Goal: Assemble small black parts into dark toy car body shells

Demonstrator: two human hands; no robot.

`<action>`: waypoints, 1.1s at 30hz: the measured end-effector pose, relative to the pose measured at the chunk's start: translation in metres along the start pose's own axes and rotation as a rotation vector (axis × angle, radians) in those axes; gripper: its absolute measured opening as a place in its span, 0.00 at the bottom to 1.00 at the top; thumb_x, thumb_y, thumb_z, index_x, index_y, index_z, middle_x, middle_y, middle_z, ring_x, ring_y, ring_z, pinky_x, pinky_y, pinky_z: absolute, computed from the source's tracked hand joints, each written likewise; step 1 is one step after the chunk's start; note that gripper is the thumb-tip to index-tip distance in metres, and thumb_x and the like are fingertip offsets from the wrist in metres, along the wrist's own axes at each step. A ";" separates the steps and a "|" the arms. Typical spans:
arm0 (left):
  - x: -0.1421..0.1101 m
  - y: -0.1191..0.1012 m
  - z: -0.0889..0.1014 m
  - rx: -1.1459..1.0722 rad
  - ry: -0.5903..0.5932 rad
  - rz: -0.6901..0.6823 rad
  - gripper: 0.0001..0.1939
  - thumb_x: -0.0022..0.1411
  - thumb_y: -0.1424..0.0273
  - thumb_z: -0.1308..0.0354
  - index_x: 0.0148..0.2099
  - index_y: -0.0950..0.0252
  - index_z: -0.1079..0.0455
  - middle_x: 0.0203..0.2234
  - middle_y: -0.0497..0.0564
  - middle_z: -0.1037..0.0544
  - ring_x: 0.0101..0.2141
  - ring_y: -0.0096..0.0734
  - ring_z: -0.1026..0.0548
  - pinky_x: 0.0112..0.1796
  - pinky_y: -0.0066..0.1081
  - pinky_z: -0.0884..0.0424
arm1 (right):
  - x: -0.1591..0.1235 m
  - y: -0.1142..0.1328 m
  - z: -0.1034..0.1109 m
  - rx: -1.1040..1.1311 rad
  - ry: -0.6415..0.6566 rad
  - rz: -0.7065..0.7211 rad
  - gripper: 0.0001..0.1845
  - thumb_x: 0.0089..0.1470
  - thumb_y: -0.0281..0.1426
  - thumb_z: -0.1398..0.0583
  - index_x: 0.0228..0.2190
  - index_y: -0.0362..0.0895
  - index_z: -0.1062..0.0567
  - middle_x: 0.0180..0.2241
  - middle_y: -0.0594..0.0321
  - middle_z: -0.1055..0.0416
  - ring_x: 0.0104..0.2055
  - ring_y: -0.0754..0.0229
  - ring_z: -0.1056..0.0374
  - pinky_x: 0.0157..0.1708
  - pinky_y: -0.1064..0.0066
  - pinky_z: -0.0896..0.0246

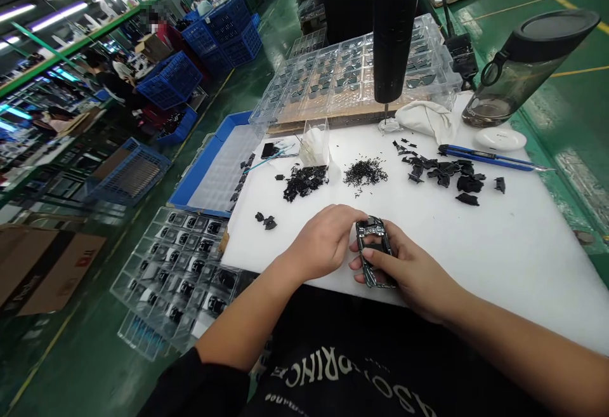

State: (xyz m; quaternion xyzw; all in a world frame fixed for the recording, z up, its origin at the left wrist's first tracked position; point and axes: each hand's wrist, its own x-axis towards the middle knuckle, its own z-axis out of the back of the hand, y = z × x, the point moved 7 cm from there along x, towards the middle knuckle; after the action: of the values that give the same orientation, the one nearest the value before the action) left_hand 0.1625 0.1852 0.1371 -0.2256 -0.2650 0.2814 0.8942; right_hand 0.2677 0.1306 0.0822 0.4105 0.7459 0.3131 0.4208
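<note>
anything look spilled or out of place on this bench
Nothing looks clearly broken. The tiny black pieces stand out: they lie heaped loose on the white mat rather than in a container, with some strays at the edge, though that may be deliberate. The held dark frame shows no obvious damage.

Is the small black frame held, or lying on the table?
Held: the right hand grips the black frame between thumb and fingers.
</note>
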 end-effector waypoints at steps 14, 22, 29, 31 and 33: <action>0.000 0.087 0.040 0.007 -0.335 0.619 0.19 0.58 0.65 0.40 0.51 0.64 0.34 0.37 0.51 0.26 0.29 0.26 0.31 0.35 0.31 0.32 | 0.004 -0.007 0.008 0.070 -0.136 -0.060 0.21 0.61 0.44 0.41 0.52 0.53 0.38 0.36 0.61 0.27 0.40 0.52 0.26 0.37 0.62 0.27; 0.045 0.109 0.026 0.215 -0.261 0.561 0.11 0.57 0.63 0.39 0.39 0.63 0.32 0.33 0.49 0.28 0.34 0.31 0.31 0.36 0.32 0.37 | -0.001 -0.003 0.011 0.088 -0.223 -0.014 0.18 0.62 0.47 0.43 0.49 0.53 0.33 0.33 0.62 0.26 0.39 0.50 0.25 0.33 0.63 0.27; 0.035 0.096 0.028 -0.224 -0.327 0.482 0.13 0.56 0.63 0.37 0.35 0.62 0.37 0.29 0.45 0.27 0.28 0.24 0.31 0.31 0.27 0.36 | -0.002 0.004 0.011 0.047 -0.216 0.022 0.12 0.63 0.44 0.43 0.43 0.50 0.32 0.42 0.59 0.25 0.44 0.50 0.26 0.36 0.62 0.26; 0.039 0.084 0.027 -0.530 -0.291 0.419 0.12 0.59 0.63 0.38 0.39 0.63 0.37 0.30 0.46 0.26 0.29 0.24 0.28 0.33 0.26 0.33 | 0.000 0.005 0.011 0.026 -0.199 0.028 0.12 0.64 0.43 0.43 0.43 0.49 0.32 0.38 0.58 0.24 0.43 0.52 0.26 0.40 0.62 0.27; 0.046 0.071 0.030 -0.707 -0.269 0.350 0.13 0.61 0.62 0.40 0.45 0.63 0.35 0.30 0.46 0.25 0.31 0.25 0.24 0.35 0.27 0.30 | 0.001 0.005 0.010 0.011 -0.183 0.028 0.13 0.64 0.43 0.44 0.45 0.49 0.32 0.37 0.58 0.23 0.43 0.53 0.26 0.41 0.62 0.28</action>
State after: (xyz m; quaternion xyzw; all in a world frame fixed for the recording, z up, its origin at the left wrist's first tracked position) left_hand 0.1492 0.2742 0.1368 -0.5218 -0.4173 0.3478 0.6578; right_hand 0.2779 0.1346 0.0812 0.4503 0.7001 0.2760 0.4805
